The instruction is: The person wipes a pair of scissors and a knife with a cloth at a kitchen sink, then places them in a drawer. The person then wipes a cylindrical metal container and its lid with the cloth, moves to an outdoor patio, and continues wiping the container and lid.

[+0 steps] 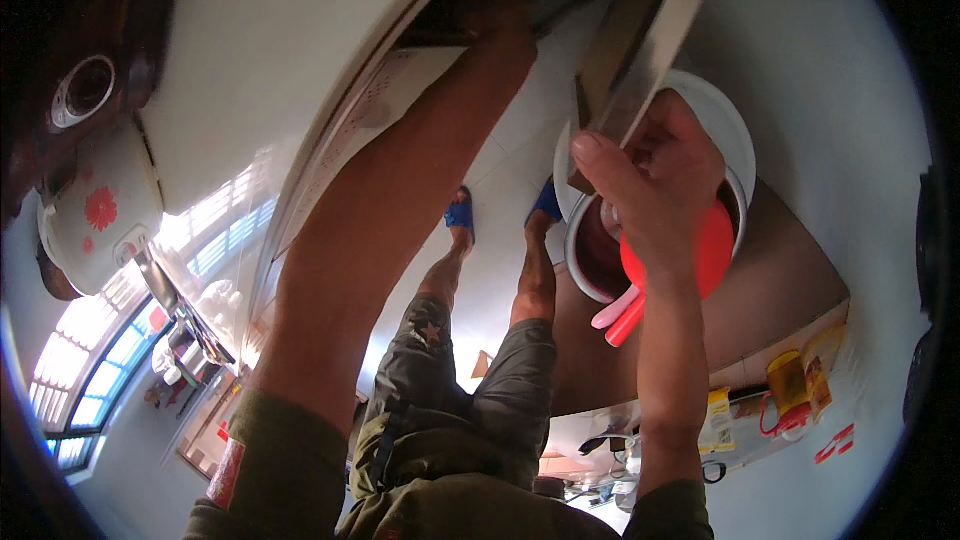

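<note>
My right hand (pixel 660 172) grips the edge of a long flat panel (pixel 656 37), possibly a door, with the thumb on its near face. My left arm stretches up to a dark area; my left hand (pixel 499 11) is barely visible in shadow there, and what it touches cannot be made out. Below and behind my right hand is a round pot or basin (pixel 581 270) with a pale rim. A red round utensil (pixel 716 247) lies over it, with a red handle (pixel 625 322) and a pink handle (pixel 615 309) sticking out. A large white round dish or lid (pixel 731 116) stands behind the pot.
A brown countertop (pixel 780 270) lies at the right, with a yellow container (pixel 787 382) with a red lid and a yellow packet (pixel 718 420) near it. At left are a white flower-patterned appliance (pixel 135 202) and windows. Blue slippers (pixel 460 214) are on my feet on the tiled floor.
</note>
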Demonstrator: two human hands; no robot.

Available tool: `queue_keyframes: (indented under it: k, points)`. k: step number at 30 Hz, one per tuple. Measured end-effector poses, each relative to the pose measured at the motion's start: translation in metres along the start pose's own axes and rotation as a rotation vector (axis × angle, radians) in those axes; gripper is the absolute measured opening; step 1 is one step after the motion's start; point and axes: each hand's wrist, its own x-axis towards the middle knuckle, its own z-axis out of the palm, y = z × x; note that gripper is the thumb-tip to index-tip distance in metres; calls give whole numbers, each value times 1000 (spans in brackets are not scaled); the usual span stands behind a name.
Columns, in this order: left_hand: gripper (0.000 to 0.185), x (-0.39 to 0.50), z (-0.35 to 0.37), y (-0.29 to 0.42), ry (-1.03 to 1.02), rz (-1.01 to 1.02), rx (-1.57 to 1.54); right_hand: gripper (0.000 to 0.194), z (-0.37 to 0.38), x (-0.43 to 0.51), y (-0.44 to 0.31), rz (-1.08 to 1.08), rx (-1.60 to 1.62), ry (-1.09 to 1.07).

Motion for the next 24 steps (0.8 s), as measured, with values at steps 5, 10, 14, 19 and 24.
queue_keyframes:
  k: [5, 10, 14, 19, 24]
  points:
    - [45, -5, -1, 1, 60, -51, -119, 32, 6, 1, -11, 3, 130, 23]
    - [44, -7, 5, 3, 82, -70, -195, 33, 3, 3, -7, -33, 133, -9]
    - [43, -7, 5, 2, 91, -75, -242, 33, 2, 2, -8, -16, 148, -14]
    - [42, -2, 6, 4, 98, -70, -282, 33, 5, 1, -12, -9, 186, -8]
    - [41, 3, 3, 6, 104, -63, -341, 34, 8, 1, -10, -4, 257, 22]
